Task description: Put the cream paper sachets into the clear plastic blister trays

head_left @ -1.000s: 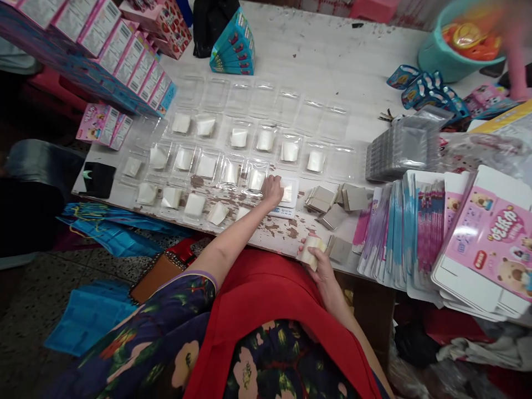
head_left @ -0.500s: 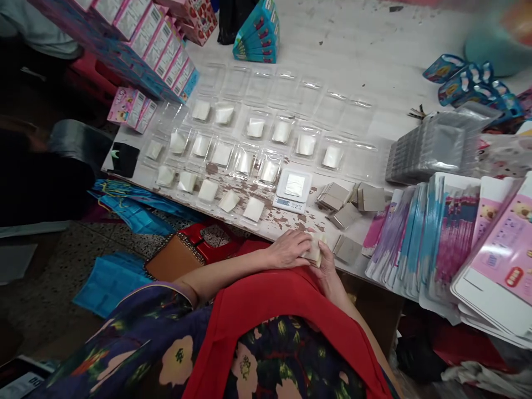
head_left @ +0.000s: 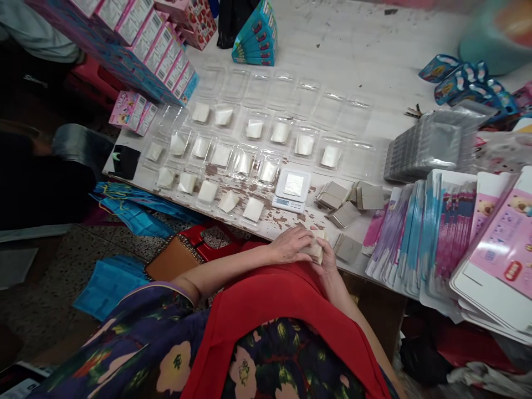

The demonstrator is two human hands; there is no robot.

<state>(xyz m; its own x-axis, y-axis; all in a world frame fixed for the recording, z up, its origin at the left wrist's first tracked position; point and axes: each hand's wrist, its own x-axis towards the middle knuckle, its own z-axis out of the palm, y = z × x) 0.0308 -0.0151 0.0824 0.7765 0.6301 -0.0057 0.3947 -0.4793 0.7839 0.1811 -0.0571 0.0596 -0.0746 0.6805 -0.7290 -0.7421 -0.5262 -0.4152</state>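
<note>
Between both hands, at the table's near edge, is a small stack of pale squares. My left hand lies over its left side with the fingers bent onto it. On the right side, my right hand pinches it with the thumb on top. Just beyond, a white digital scale carries a white square packet. To its right lie bundles of grey cards, with another grey bundle beside my right hand. Rows of clear plastic trays holding pale packets stretch to the left.
Stacked clear trays and upright printed cards stand at the right. Pink boxes are piled at the back left, near a blue fan-shaped stack. Another person's dark clothing shows at the far left.
Both hands keep hold of the stack, with only a slight shift of the fingers. The view has moved a little. Objects on the table stay in place.
</note>
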